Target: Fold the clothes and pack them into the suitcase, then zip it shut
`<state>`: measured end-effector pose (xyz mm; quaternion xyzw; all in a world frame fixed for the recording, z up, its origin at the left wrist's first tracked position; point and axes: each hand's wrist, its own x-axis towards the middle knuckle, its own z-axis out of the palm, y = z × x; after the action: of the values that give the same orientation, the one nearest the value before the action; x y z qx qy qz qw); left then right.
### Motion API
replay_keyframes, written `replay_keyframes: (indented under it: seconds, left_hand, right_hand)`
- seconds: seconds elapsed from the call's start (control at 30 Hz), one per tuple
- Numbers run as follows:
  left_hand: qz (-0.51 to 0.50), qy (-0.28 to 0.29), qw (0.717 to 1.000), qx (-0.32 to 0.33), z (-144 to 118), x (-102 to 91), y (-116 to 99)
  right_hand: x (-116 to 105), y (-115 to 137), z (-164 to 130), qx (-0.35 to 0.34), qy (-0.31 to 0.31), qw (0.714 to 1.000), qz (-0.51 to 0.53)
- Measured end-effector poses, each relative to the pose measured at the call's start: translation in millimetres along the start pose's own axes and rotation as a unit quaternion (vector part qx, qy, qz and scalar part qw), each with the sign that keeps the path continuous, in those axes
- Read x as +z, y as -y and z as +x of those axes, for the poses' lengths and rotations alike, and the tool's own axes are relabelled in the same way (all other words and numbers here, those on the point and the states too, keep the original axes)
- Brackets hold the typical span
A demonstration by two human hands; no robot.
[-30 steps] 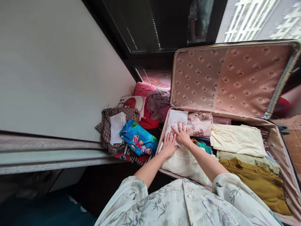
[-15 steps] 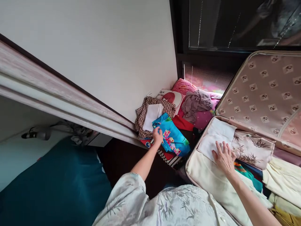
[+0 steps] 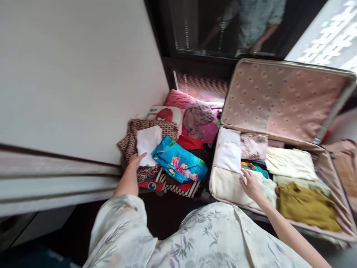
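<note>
My left hand (image 3: 135,160) is at the lower left corner of a folded white garment (image 3: 149,140). Its thumb lies over the fabric, and the other fingers are mostly hidden. That garment rests on a brown patterned garment (image 3: 132,136), beside a folded blue floral garment (image 3: 180,162). Inside the open suitcase (image 3: 211,178), my right hand (image 3: 251,185) has its fingers apart over folded cream clothing (image 3: 227,185). Its fingertips are by the lower corner of a white folded garment (image 3: 228,150). A pale leaf-print garment (image 3: 253,146) lies alongside.
Cream (image 3: 290,163) and mustard (image 3: 306,204) garments fill the suitcase's right side. Its pink-lined lid (image 3: 279,98) stands raised against the dark window. A crumpled mauve cloth (image 3: 197,116) and pillows (image 3: 178,98) lie behind the pile. A white wall (image 3: 83,74) borders the left.
My left hand has left the blue floral garment and moved left to the white one. My right hand has slid off the suitcase's white garment, towards me. The view has swung right.
</note>
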<state>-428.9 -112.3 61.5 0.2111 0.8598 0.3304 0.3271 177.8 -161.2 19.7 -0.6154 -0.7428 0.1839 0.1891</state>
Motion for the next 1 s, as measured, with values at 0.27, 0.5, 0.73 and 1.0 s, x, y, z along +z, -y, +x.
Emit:
replay_keyframes:
  seconds: [0.27,0.5,0.73,1.0]
  left_hand:
    - [-0.119,0.057,0.991,-0.027,-18.5,-34.8,-58.5]
    - [-0.309,0.134,0.926,0.173,-152.4,-42.9,-142.3]
    - [-0.407,0.353,0.827,0.161,-263.1,81.3,-179.8]
    - [-0.069,0.398,0.911,0.075,-337.2,325.2,-103.5]
  right_hand:
    - [-21.0,26.8,-5.7,0.044,-0.001,0.995,0.093]
    - [-40.5,49.2,-4.5,0.112,0.021,0.95,0.292]
    - [-80.8,68.4,15.8,0.122,0.079,0.758,0.635]
    - [-88.5,-52.2,-15.0,0.411,-0.091,0.692,0.586]
